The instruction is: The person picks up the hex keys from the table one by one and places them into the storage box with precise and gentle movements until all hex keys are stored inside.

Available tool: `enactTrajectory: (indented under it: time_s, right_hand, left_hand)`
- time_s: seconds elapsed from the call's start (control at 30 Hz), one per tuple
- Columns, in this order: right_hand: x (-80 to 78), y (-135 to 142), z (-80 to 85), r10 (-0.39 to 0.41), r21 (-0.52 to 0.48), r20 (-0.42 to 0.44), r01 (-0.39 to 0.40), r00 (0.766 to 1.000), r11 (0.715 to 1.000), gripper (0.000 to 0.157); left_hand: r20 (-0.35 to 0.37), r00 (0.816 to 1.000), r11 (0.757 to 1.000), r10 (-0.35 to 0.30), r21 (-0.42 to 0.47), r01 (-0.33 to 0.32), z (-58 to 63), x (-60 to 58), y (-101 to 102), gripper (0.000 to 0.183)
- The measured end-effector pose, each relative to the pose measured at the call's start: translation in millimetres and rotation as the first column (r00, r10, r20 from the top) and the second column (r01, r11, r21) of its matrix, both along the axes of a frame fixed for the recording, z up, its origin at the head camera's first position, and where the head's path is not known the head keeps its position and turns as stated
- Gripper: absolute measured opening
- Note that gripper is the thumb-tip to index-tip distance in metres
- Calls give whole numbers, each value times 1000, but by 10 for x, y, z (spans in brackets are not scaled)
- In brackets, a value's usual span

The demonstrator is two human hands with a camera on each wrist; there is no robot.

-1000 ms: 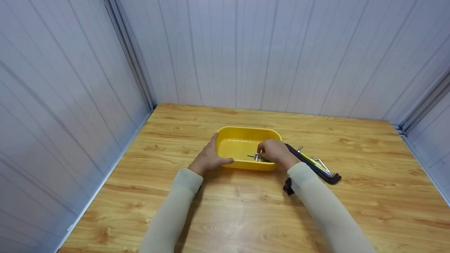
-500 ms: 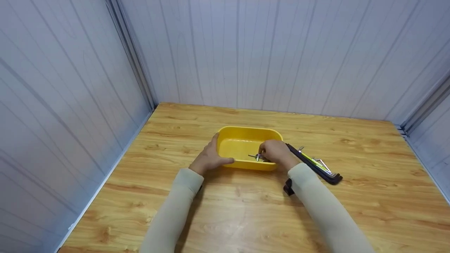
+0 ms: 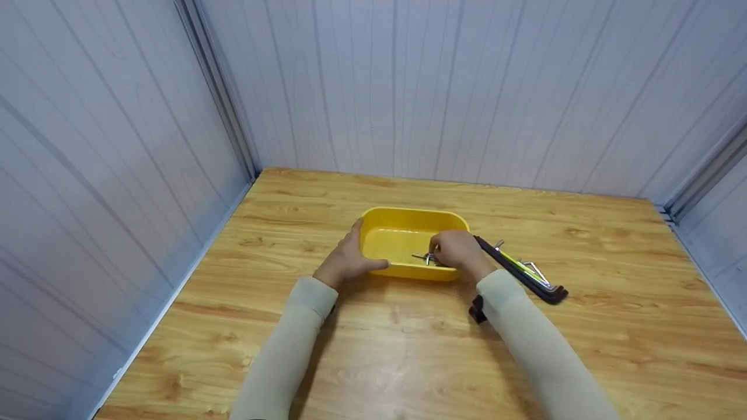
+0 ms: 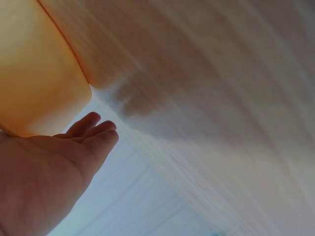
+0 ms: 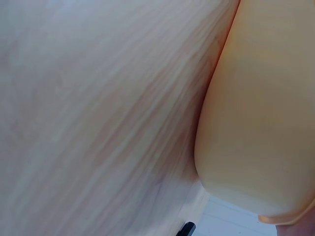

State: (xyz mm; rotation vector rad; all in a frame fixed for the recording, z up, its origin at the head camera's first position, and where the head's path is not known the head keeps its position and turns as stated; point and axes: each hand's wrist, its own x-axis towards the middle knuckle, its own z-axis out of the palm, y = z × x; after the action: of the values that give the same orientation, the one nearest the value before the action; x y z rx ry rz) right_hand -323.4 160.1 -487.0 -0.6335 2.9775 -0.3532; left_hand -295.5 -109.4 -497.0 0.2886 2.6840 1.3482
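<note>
A yellow plastic bin (image 3: 408,218) stands on the wood-grain table. My left hand (image 3: 350,258) rests around its left end, thumb over the front rim; in the left wrist view the left hand's fingers (image 4: 101,140) reach out fairly straight beside the bin wall (image 4: 39,73). Inside, at the bin's front right, lie small silver hex keys (image 3: 427,259). My right hand (image 3: 461,249) reaches over the right rim with curled fingers and appears to pinch one; its fingertips are partly hidden. The right wrist view shows mostly the bin's outer wall (image 5: 256,108).
Right of the bin, partly behind my right wrist, lie long black hex keys (image 3: 528,283), a yellow-green piece (image 3: 509,258) and silver hex keys (image 3: 538,272). White panelled walls (image 3: 408,87) close off the table at the back and both sides.
Little differs. My right fingers shift slightly among the small hex keys in the bin, and the keys turn a little. The left hand and the bin stay in place.
</note>
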Motion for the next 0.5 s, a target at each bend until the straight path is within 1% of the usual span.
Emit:
enactTrajectory:
  time_s: [0.17, 0.37, 0.5]
  right_hand:
    - [-2, 5, 2, 34, 2, -52, -34, 998, 999, 17]
    - [-11, 16, -9, 13, -29, -54, -15, 998, 999, 17]
    - [-9, 23, -9, 23, -49, -69, -26, 997, 998, 22]
  left_hand:
    - [4, 1000, 1000, 1, -9, -1, 9, -2, 1, 124]
    - [-5, 1000, 1000, -4, -7, 4, 6, -3, 11, 122]
    - [-5, 1000, 1000, 7, -20, -7, 8, 3, 11, 122]
